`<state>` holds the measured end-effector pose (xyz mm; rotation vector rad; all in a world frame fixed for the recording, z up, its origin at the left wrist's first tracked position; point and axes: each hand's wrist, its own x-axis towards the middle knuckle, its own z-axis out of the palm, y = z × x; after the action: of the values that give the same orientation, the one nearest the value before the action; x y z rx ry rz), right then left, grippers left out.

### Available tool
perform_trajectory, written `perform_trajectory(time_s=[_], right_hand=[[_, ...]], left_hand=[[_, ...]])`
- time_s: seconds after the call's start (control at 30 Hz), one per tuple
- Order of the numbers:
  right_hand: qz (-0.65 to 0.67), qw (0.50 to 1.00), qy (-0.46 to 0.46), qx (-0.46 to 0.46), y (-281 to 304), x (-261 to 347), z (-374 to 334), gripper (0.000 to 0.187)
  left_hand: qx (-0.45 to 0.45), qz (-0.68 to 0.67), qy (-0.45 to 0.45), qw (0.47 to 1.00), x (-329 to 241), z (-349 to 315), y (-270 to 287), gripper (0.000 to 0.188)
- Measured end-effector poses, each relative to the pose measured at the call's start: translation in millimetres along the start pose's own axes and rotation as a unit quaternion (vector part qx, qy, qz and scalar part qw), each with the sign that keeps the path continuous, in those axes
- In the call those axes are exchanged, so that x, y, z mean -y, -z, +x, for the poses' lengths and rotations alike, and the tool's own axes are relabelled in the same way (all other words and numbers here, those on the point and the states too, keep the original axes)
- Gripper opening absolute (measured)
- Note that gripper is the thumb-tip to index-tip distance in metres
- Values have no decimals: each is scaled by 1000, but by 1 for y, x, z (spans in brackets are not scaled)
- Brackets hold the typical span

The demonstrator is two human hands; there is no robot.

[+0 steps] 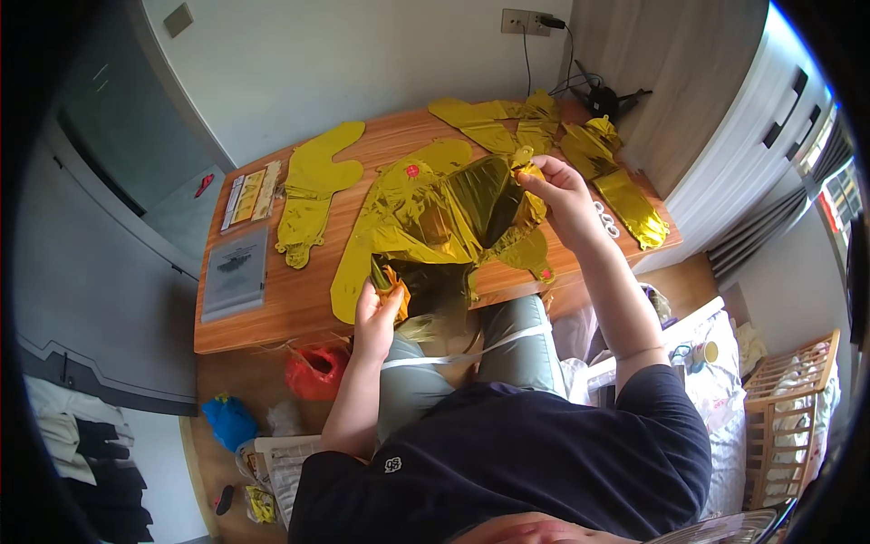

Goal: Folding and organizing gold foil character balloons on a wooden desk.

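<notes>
A flat, shiny gold foil balloon is stretched between my two hands above the table's front edge. My left hand is closed on its crumpled near end, low over the edge. Farther off and to the right, my right hand pinches its upper corner, near a small tab. Beneath and behind it, more gold foil lies on the tabletop, with a round red spot on it. Other flat gold balloons lie on the left, at the back and on the right. The overlapping foil partly hides their outlines.
On the wooden table are a printed packet, a clear plastic folder, white ring-shaped pieces and a black router. Red and blue plastic bags rest on the floor. A wooden crib stands right.
</notes>
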<state>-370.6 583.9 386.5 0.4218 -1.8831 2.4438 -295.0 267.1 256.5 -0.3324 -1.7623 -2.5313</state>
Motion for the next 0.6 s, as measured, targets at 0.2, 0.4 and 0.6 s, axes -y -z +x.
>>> perform_trajectory(time_s=[0.2,0.4,0.6], right_hand=[[18,1000,12,3,8,-5,5,16],[8,1000,-1,-16,17,-9,9,17],[16,1000,-6,-5,14,-4,3,18]], left_hand=[[3,-18,-18,1000,3,-2,-2,37],[0,8,-19,1000,-1,-6,-6,41],[-20,-8,-21,1000,-2,-7,-14,39]])
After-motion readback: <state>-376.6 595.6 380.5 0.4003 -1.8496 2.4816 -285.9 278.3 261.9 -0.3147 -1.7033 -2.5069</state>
